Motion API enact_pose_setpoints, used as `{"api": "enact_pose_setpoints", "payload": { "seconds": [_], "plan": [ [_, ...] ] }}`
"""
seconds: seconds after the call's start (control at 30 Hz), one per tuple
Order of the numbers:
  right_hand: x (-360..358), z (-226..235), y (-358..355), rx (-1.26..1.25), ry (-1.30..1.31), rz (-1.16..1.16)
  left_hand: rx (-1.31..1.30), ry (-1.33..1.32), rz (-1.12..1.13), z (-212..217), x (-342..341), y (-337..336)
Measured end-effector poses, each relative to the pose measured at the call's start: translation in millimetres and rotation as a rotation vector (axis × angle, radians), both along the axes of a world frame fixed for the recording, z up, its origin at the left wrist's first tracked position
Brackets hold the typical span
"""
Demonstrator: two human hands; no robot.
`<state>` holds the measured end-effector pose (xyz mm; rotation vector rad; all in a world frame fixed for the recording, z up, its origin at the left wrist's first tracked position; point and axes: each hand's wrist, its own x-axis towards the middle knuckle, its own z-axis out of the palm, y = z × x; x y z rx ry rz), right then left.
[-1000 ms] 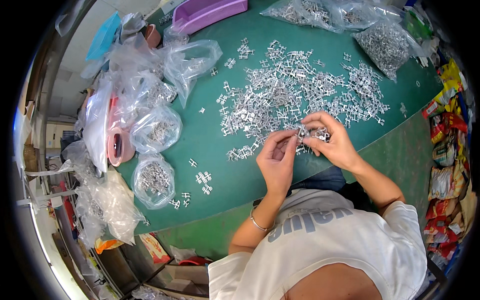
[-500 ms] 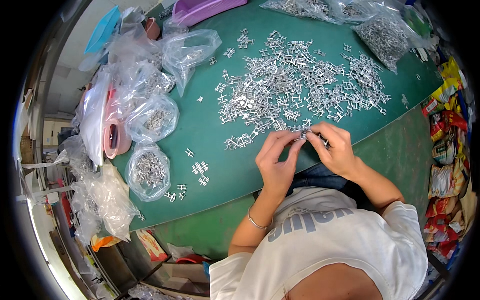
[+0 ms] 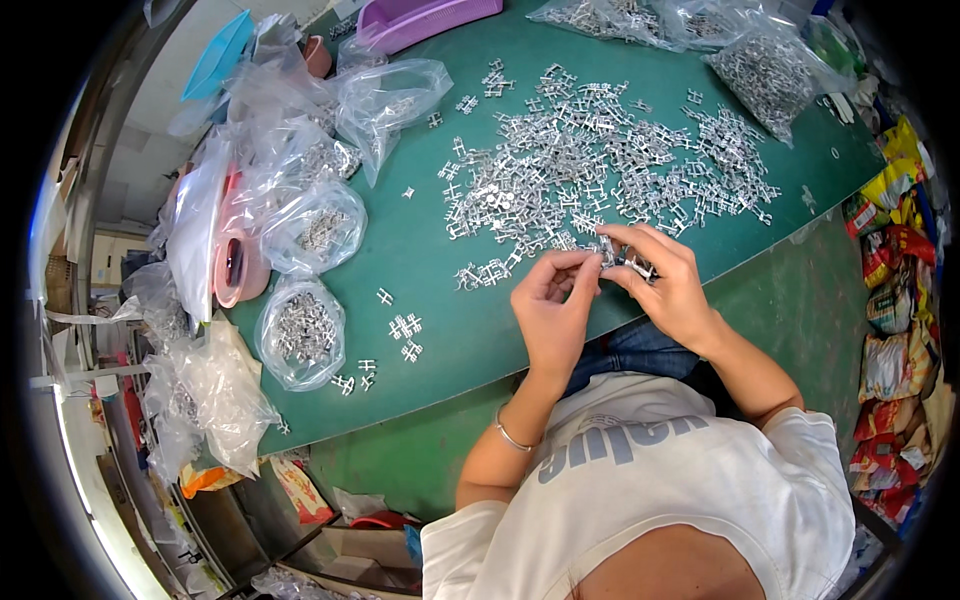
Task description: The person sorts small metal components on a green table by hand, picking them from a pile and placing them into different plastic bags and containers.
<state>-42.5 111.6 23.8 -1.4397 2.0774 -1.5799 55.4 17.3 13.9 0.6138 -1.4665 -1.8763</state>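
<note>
Just above the table's near edge, my hands meet at the fingertips over small silver metal H-shaped parts. My left hand (image 3: 553, 318) is closed in a pinch at a small metal part (image 3: 606, 248), its other fingers curled in. From the other side my right hand (image 3: 668, 283) grips that part with thumb and index finger. More metal pieces (image 3: 637, 265) show within the right hand's curled fingers; how they sit there is partly hidden. Right beyond the hands spreads a large loose pile of such metal parts (image 3: 560, 165) on the green table (image 3: 450, 350).
Clear plastic bags of metal parts (image 3: 303, 333) line the table's left side, beside a pink container (image 3: 240, 268). A purple basket (image 3: 425, 22) stands at the back. Another filled bag (image 3: 770, 85) lies far right. Colourful packages (image 3: 885, 300) hang beyond the right edge.
My left fingers have curled in more, and my right index finger has lifted over the part. More metal pieces now show in my right hand. The view has shifted slightly.
</note>
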Motion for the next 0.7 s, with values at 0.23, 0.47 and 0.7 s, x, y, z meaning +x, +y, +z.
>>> {"api": "enact_pose_setpoints", "payload": {
  "seconds": [0.23,0.47,0.7],
  "plan": [
    [-0.3,-0.5,-1.8,-0.067,0.094,0.018,0.143,-0.092,-0.079,-3.1,10.8,-8.8],
    [2.4,-3.1,-11.3,0.164,-0.593,0.213,0.160,-0.052,-0.082,-19.5,35.2,-21.1],
    [12.1,-7.9,-23.0,-0.068,-0.057,0.284,0.016,-0.022,-0.136,-29.1,50.1,-26.8]
  ]
}}
